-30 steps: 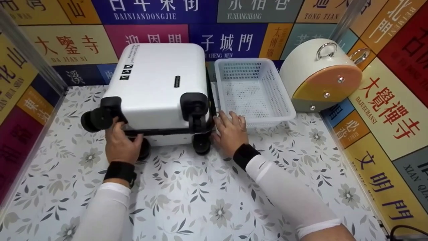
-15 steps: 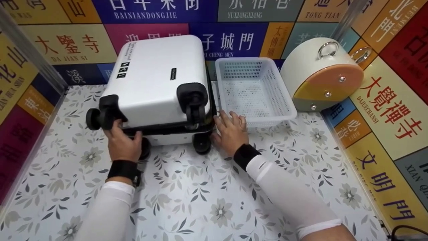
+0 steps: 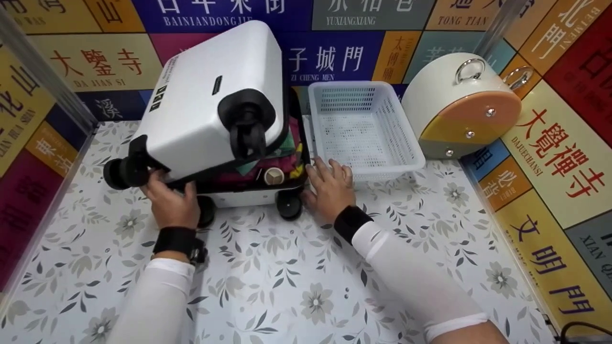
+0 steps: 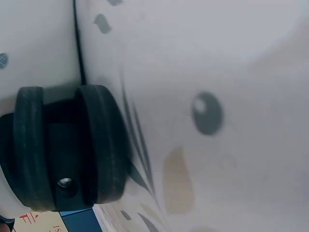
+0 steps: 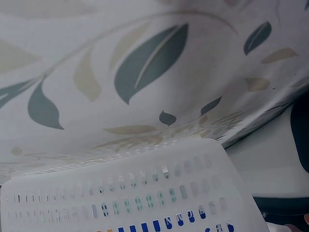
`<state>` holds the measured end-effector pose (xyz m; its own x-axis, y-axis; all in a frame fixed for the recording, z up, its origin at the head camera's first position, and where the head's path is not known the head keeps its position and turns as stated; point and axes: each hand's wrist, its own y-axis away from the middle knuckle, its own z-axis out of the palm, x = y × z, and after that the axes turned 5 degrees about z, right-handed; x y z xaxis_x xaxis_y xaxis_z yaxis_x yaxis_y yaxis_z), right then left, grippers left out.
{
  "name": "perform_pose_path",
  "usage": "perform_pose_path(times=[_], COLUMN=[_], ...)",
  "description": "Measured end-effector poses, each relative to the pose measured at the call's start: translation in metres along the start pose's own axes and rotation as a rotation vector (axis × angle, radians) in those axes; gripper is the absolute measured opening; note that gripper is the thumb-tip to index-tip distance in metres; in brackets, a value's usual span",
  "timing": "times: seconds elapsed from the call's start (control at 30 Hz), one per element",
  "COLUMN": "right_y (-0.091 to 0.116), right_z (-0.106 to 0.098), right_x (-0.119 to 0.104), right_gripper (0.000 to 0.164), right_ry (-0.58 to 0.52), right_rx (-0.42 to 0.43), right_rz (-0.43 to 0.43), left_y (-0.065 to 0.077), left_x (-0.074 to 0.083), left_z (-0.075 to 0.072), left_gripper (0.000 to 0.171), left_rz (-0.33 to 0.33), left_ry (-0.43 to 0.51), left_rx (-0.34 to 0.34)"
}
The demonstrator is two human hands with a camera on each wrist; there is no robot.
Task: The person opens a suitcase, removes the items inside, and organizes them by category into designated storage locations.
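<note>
A white hard-shell suitcase (image 3: 215,71) lies on its side in the head view, its lid raised and tilted to the left. Inside the bottom shell (image 3: 244,198) show magenta fabric, green and yellow pieces and a small round pale item (image 3: 274,176). My left hand (image 3: 173,203) grips the lid's front left corner beside a black wheel (image 3: 126,172), its fingertips hidden under the edge. A black double wheel (image 4: 104,145) also fills the left wrist view. My right hand (image 3: 331,188) rests against the bottom shell's right side, fingers relaxed, between suitcase and basket.
A white plastic basket (image 3: 415,160) stands right of the suitcase; its slotted wall (image 5: 145,174) shows in the right wrist view. A cream rounded case (image 3: 430,95) with a striped front and metal rings stands behind it to the right. Printed walls (image 3: 325,57) enclose the flowered tabletop (image 3: 267,286).
The suitcase lid has swung up and to the left, exposing the contents on the right. My left hand has shifted slightly with the lid; my right hand has stayed in place.
</note>
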<state>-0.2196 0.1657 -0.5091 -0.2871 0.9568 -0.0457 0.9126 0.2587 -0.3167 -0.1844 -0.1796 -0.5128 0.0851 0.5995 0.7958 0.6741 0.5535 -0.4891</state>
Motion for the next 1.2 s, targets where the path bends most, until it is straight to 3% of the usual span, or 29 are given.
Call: perform_pose_path(times=[0.33, 1.0, 1.2], right_y=[0.0003, 0.0011, 0.0011], right_z=[-0.0009, -0.0006, 0.0007], right_x=[-0.0004, -0.0018, -0.0015], right_gripper=[0.068, 0.067, 0.068], right_ry=[-0.027, 0.002, -0.01], right_rx=[-0.022, -0.014, -0.012], right_rz=[0.013, 0.014, 0.015], left_y=[-0.0037, -0.0079, -0.0104], left_x=[0.002, 0.0016, 0.0019], left_z=[-0.0016, -0.0031, -0.0037], left_gripper=[0.062, 0.068, 0.067], left_rz=[-0.061, -0.061, -0.096], left_ry=[0.058, 0.088, 0.1], left_rx=[0.036, 0.145, 0.16])
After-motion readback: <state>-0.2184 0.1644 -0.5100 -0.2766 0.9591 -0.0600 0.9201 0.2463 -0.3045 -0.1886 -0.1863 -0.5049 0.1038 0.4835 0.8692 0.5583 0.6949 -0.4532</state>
